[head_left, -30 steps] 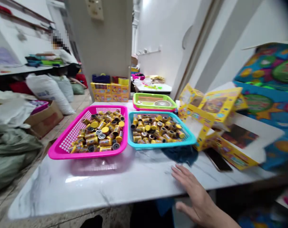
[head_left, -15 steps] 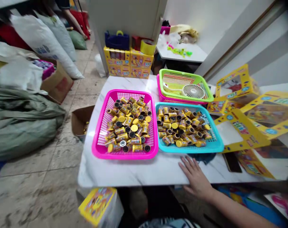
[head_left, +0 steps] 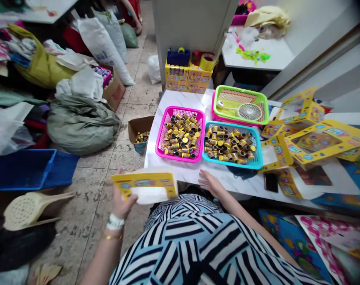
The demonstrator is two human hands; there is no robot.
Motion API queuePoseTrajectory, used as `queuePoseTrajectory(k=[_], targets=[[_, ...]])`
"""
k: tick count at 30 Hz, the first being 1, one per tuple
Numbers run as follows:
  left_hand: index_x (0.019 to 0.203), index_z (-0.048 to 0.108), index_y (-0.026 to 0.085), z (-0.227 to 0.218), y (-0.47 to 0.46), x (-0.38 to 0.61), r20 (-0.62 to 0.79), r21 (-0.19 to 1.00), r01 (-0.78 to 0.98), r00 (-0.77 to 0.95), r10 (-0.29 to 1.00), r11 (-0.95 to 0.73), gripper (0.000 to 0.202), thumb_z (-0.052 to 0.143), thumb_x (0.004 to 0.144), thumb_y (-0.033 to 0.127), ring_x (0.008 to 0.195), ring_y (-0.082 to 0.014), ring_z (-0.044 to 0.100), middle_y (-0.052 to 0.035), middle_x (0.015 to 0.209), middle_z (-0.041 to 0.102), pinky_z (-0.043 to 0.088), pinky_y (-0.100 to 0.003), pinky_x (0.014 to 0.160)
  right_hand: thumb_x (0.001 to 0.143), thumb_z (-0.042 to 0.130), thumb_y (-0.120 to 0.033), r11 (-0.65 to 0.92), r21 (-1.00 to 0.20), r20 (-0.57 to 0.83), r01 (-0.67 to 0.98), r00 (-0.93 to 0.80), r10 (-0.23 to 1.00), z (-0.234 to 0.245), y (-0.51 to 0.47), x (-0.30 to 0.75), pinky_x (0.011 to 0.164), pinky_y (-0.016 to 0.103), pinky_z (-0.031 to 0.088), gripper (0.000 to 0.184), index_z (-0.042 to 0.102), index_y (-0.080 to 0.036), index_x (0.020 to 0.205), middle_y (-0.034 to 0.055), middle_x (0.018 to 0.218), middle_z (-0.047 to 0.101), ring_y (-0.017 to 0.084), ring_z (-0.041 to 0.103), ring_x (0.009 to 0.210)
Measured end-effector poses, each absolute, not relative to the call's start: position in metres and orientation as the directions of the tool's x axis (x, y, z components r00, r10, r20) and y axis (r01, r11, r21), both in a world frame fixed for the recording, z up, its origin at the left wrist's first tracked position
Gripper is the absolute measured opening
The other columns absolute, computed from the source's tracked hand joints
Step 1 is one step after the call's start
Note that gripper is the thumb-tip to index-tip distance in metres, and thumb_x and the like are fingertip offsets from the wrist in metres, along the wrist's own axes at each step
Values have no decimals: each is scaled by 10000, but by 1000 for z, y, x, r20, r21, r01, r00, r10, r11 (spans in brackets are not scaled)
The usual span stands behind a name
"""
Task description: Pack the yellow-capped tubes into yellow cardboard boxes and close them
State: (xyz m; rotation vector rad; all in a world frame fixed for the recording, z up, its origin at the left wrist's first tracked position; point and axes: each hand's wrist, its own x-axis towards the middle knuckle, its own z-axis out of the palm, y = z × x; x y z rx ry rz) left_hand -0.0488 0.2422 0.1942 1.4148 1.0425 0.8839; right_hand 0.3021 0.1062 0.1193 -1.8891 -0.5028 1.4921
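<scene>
Left hand: The left hand (head_left: 122,202) was closed narrowly around the lower edge of a yellow cardboard box (head_left: 147,182), holding it up in the air.
Right hand: The right hand (head_left: 211,184) was open and held nothing, its fingers spread wide at the near edge of a marble table (head_left: 170,174).
Yellow box: It hung just off the table's near left corner, with a white panel showing below a colourful printed strip.
Baskets: A pink basket (head_left: 159,138) and a teal basket (head_left: 231,166) sat side by side on the table, both heaped with small yellow-and-black rolls (head_left: 181,134).
Behind them: A green basket (head_left: 242,90) was nested on another pink basket (head_left: 224,118), with a small white fan (head_left: 250,112) lying inside.
Table's right side: Flat yellow box pieces (head_left: 325,142) lay in a loose pile, near a phone (head_left: 271,182). A dark cloth (head_left: 242,173) lay against the teal basket.
Floor: An open cardboard box (head_left: 138,128) holding more rolls stood just beside the table, near a green sack (head_left: 81,126) and a blue crate (head_left: 25,170).
</scene>
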Motion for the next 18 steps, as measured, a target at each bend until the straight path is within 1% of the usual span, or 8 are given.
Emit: queuePoseTrajectory(k=[2,4,7,9,12,15,16,18], targets=[[1531,137,226,212,263,-9,79,994,26,535,841,-110,1134,784,654,537,1277,-335,505,-185,1469,421,402,-513,1080,832,192,-824,-584,-707,-660,-398,75,747,148,126,295,973,516,470,846,387,-265,1436,121,1475,453,278,549,1242],[1529,188,221,220,277,28,174,972,-6,686,706,-235,1141,810,627,538,1316,-348,459,-185,1465,425,333,-525,1124,793,330,-842,-474,-663,-538,-579,-71,840,177,142,295,982,497,465,851,442,-260,1405,109,1426,512,276,566,1216],[1536,187,241,224,295,64,290,929,-105,802,523,-355,1174,817,601,569,1398,-366,349,-178,1513,374,211,-545,1175,708,690,-654,-415,-732,-419,-540,-123,900,207,159,301,1010,419,447,745,554,-245,1316,77,1333,600,256,587,1177],[1539,188,250,222,307,76,336,920,-171,808,484,-352,1195,808,582,608,1447,-366,252,-165,1546,329,125,-541,1198,661,792,-480,-383,-796,-423,-470,-22,906,213,166,302,984,383,460,654,615,-230,1240,61,1266,643,240,615,1111],[1526,238,272,210,320,83,308,948,-281,704,640,-147,1078,715,651,682,1469,-333,206,-129,1580,272,123,-499,1209,672,774,-415,-264,-844,-430,-467,296,853,212,175,290,903,341,499,585,624,-224,1204,46,1220,663,221,626,1055],[1503,275,324,183,320,83,59,855,-461,540,840,237,842,584,797,664,1413,-271,352,-90,1580,285,280,-445,1171,724,708,-483,-160,-847,-449,-507,523,725,209,182,262,792,319,539,621,548,-262,1281,37,1263,632,224,623,1051],[1483,316,329,171,318,82,-47,796,-493,526,849,350,780,582,817,634,1374,-253,415,-83,1557,336,323,-427,1150,749,676,-511,-163,-842,-467,-514,544,697,208,184,251,772,328,548,639,511,-277,1320,39,1281,619,230,623,1054],[1421,426,301,147,310,79,-209,675,-492,588,782,550,685,597,827,597,1312,-240,491,-76,1476,465,366,-412,1123,786,627,-549,-228,-841,-493,-490,521,697,207,186,231,802,373,553,683,436,-295,1390,50,1324,587,248,610,1099]])
